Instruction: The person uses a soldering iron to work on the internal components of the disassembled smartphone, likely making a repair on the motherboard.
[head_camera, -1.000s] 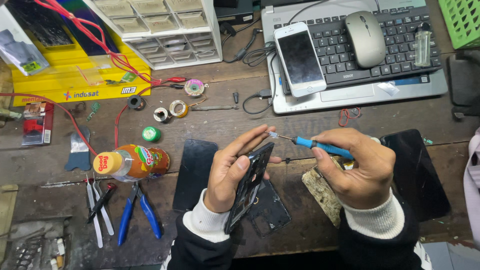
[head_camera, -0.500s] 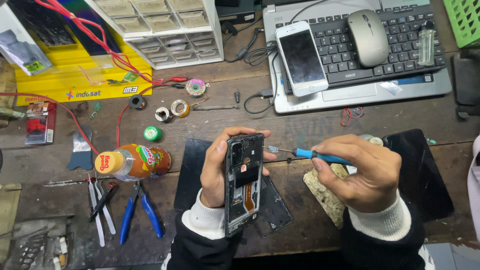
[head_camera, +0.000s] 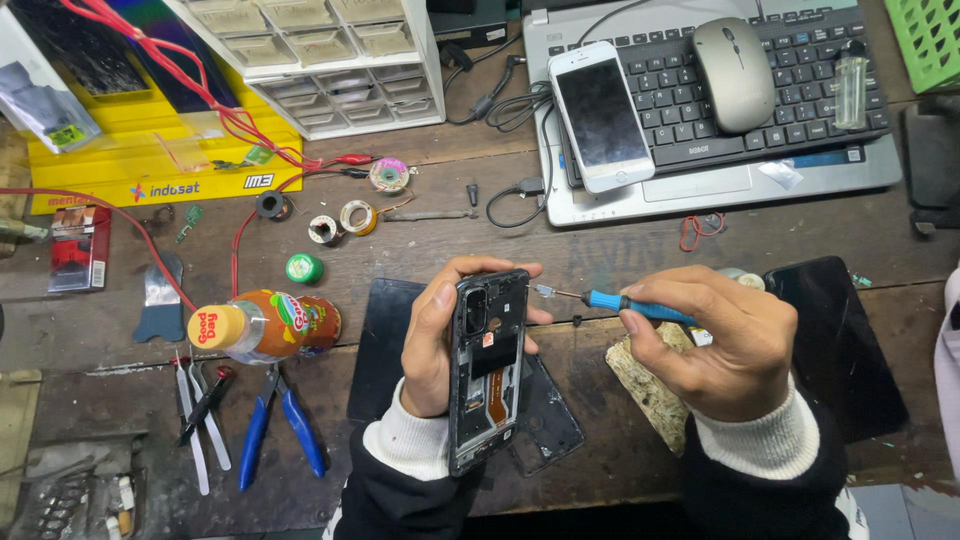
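Observation:
My left hand (head_camera: 437, 335) grips an opened black phone (head_camera: 489, 368) upright, its back off and the inner boards and an orange flex showing. My right hand (head_camera: 715, 340) holds a small blue-handled screwdriver (head_camera: 622, 302), its metal tip pointing left, close to the phone's upper right edge. Under the phone lies a loose dark back cover (head_camera: 547, 415) on a black mat (head_camera: 383, 340). Both hands are over the worn wooden bench.
A laptop (head_camera: 720, 110) at the back carries a white phone (head_camera: 601, 115), a grey mouse (head_camera: 733, 60) and a lighter (head_camera: 851, 75). An orange drink bottle (head_camera: 265, 325), blue-handled pliers (head_camera: 285, 430), tweezers, solder spools (head_camera: 357, 216), red wires, a white drawer cabinet (head_camera: 330, 60) and a dark phone (head_camera: 835, 345) surround me.
My left hand has turned the phone from edge-on to upright with its open inside facing me. The screwdriver hand has shifted slightly and the tip now sits by the phone's top corner.

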